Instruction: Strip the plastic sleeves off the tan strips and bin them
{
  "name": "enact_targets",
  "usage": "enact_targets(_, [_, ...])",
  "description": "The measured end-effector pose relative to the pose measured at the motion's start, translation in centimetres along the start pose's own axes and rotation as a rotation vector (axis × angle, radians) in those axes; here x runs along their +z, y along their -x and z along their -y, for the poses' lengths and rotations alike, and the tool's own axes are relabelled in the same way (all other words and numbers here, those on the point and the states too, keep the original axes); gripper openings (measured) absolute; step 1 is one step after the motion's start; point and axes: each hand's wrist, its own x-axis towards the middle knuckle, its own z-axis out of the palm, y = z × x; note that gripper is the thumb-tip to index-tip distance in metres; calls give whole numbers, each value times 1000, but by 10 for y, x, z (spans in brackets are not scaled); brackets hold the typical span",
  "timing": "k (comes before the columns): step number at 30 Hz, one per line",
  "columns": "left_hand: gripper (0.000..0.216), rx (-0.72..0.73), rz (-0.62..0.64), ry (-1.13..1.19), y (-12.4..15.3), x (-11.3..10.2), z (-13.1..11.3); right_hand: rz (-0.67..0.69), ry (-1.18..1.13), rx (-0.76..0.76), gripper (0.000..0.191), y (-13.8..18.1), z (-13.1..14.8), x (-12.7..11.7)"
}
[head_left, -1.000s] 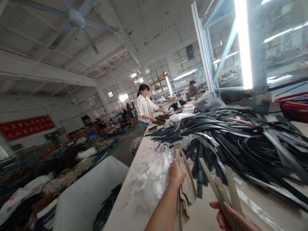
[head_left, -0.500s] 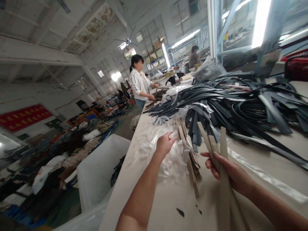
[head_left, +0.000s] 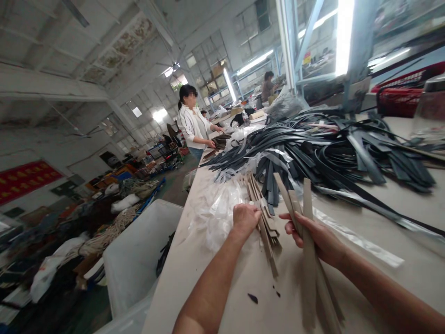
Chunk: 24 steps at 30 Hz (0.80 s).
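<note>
My right hand (head_left: pixel 321 236) is closed round several long, flat grey-beige strips (head_left: pixel 308 278), fanned apart at the top and hanging down towards the table's near side. To its left, a loose bundle of similar brown-beige strips (head_left: pixel 267 241) lies on the table. My left hand (head_left: pixel 246 219) is at the left side of that bundle, fingers curled and pinched on the edge of a strip; the fingertips are partly hidden. Crumpled clear plastic film (head_left: pixel 217 211) lies beside and beneath the left hand.
Behind the hands spreads a large heap of black strips (head_left: pixel 313 144). A white bin (head_left: pixel 135 250) stands left of the pale table (head_left: pixel 184 278). Dark scraps (head_left: pixel 252 298) lie near the front. A co-worker (head_left: pixel 193 120) handles strips at the far end. A red basket (head_left: pixel 399 95) sits at right.
My left hand has gone from open, fingers extended, to closed at the bundle's edge. My right hand keeps its strips. The whole view has shifted slightly, turning rightward.
</note>
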Motion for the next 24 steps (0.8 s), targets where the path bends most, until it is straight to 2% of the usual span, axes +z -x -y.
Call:
enact_targets(4, [21, 111, -40, 117, 11, -39, -2, -40, -28, -22, 39, -1, 13, -10])
enact_targets(8, [19, 468, -100, 242, 36, -80, -10, -53, -9, 2, 34, 3, 23, -14])
enact_targets(11, [22, 660, -136, 180, 52, -94, -15, 5, 50, 61, 42, 14, 21, -2])
enact_targets(14, [26, 696, -126, 96, 60, -96, -13, 102, 113, 133, 54, 28, 13, 19])
enact_targets(17, [27, 708, -158, 119, 66, -93, -9, 168, 170, 181, 53, 40, 5, 39])
enact_targets(19, [27, 690, -194, 160, 71, -91, -7, 160, 198, 171, 50, 44, 1, 50])
enact_targets(24, [28, 564, -272, 314, 86, -82, -5, 116, 221, 71, 58, 47, -6, 69])
